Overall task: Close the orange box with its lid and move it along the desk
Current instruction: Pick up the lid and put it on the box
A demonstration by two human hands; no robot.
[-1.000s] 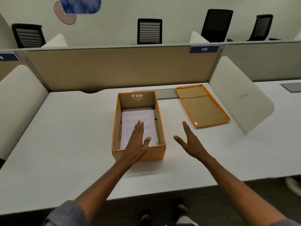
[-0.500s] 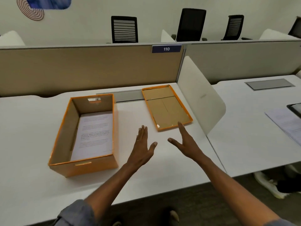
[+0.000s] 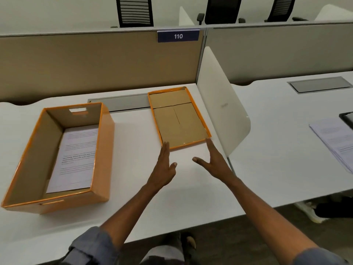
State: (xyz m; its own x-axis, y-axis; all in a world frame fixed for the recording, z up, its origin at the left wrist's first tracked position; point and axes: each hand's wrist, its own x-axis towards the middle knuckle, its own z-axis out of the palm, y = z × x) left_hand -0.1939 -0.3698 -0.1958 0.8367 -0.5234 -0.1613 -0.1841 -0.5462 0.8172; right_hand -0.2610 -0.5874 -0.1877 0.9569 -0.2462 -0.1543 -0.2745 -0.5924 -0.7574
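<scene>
The orange box (image 3: 103, 150) stands open on the white desk (image 3: 133, 142) at the left, with printed sheets (image 3: 76, 157) lying flat inside. Its lid (image 3: 179, 119) lies upside down further right, brown inside facing up, next to the white side divider. My left hand (image 3: 164, 167) and my right hand (image 3: 214, 159) reach over the desk with fingers spread and hold nothing. Their fingertips are at the lid's near edge, one at each near corner; whether they touch it I cannot tell.
A white curved divider (image 3: 223, 111) stands right of the lid. A beige partition (image 3: 95, 62) with a "110" plate (image 3: 178, 36) runs along the back. A grey cable flap (image 3: 122, 102) sits behind the box. Papers (image 3: 336, 138) lie on the neighbouring desk at right.
Both hands have moved from the box rightward and forward to the lid's near edge. The view has swung right, so the box now sits at the left.
</scene>
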